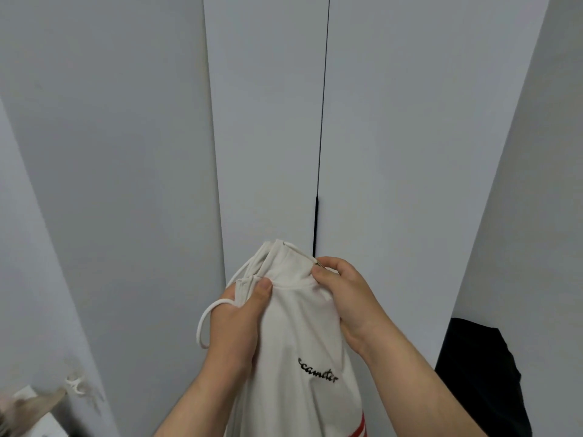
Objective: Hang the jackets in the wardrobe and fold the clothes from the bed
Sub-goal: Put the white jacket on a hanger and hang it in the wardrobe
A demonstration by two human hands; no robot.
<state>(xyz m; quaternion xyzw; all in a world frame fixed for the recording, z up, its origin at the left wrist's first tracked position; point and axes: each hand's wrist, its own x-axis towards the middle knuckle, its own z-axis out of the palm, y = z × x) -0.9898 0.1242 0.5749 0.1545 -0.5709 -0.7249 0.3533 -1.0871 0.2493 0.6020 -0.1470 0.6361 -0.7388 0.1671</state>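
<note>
Our left hand (233, 323) and right hand (344, 298) pinch the jacket (299, 329) by its collar; we should free one for the wardrobe door (271, 121).

The bare left hand (236, 320) and bare right hand (347, 301) have short, plain thumbnails. The left forearm (202, 402) and right forearm (419, 389) are bare too.

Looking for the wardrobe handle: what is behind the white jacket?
Shut white wardrobe doors, with a dark handle strip on their seam above the jacket. The strip's lower end is hidden by it.
</note>
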